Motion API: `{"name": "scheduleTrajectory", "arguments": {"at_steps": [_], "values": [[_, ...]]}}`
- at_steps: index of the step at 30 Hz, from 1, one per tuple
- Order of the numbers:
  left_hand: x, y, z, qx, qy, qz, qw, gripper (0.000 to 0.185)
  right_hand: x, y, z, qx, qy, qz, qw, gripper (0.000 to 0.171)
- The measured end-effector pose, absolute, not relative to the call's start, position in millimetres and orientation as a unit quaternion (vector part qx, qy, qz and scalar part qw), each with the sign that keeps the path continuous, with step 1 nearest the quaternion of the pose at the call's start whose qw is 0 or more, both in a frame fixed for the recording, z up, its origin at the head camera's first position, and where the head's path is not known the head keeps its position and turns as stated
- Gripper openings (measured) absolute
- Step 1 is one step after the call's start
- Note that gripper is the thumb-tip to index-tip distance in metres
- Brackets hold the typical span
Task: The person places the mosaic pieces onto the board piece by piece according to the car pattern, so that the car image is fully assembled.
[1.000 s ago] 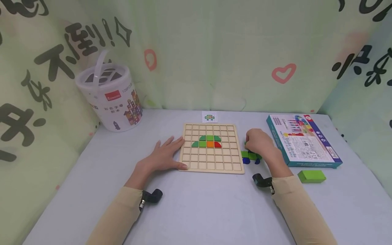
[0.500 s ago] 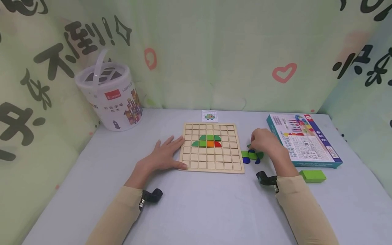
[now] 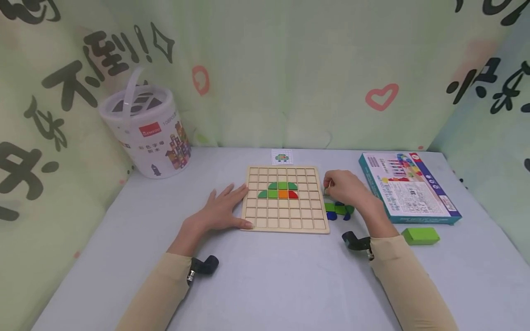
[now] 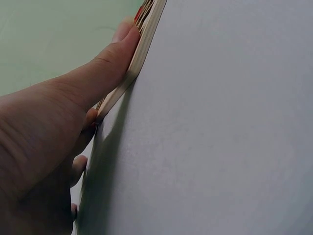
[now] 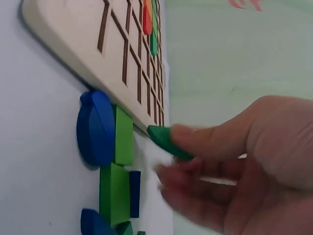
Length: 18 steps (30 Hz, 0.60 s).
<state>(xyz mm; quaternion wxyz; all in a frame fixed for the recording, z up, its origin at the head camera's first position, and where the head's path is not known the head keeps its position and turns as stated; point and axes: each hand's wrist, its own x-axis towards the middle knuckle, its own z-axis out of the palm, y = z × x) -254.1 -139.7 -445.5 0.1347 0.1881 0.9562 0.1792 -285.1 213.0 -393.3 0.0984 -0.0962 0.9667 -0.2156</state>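
A wooden grid board lies on the table, with green, orange and red pieces set in its middle cells. My left hand is spread at its left side, the thumb on the near left corner and straight fingers touching the edge. Just off the board's right edge, my right hand pinches a dark green curved piece between thumb and fingers. Below that hand are loose pieces: light green squares and blue rounded ones, close against the board. The hand partly hides the green piece in the head view.
A small pattern card lies behind the board. At the right are a flat puzzle box and a light green block. A white lidded bucket stands at the back left, before a printed curtain.
My right hand shifted right over the loose pieces, then came left to the board's right edge with the green curved piece in its fingers. The left hand stays in place.
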Motion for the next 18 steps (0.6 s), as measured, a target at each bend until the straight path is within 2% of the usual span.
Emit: {"name": "scheduleTrajectory", "arguments": {"at_steps": [7, 18], "values": [[-253, -139, -445, 0.189, 0.956, 0.183, 0.134, 0.114, -289, 191, -402, -0.161, 0.937, -0.304, 0.07, 0.018], [-253, -141, -445, 0.193, 0.955, 0.186, 0.131, 0.114, -288, 176, -415, -0.164, 0.949, -0.265, 0.044, 0.019]]}}
